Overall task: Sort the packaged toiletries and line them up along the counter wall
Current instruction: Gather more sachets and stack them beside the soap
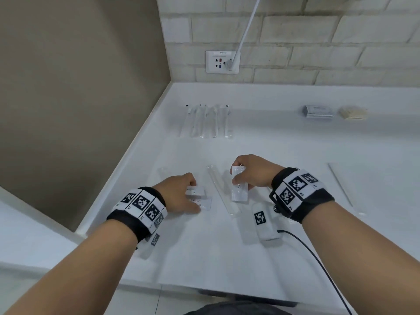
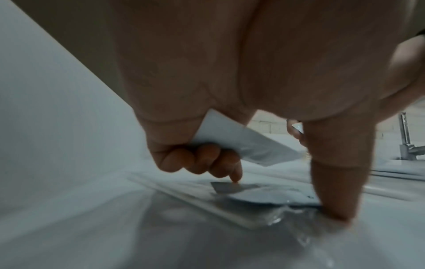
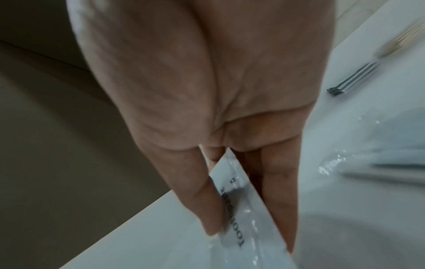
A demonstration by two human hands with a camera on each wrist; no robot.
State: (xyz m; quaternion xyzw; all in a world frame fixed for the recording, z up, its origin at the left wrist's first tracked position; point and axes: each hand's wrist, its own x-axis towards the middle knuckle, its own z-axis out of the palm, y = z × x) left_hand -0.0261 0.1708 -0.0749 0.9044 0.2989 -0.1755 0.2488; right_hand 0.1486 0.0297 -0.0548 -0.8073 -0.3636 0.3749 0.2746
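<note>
Gripping sachets (image 1: 239, 186) — printing legible wrist-side only

In the head view the left hand (image 1: 179, 193) covers most of the upper sachet (image 1: 195, 191) it holds, and the print on the sachet beneath (image 1: 201, 202) is too small to read. The right hand (image 1: 252, 173) hides the middle of its packet (image 1: 238, 186); in the right wrist view that packet's lettering is smeared and runs off the bottom edge. Two small stacks at the upper right of the surface (image 1: 272, 123) are too blurred to name.
</note>
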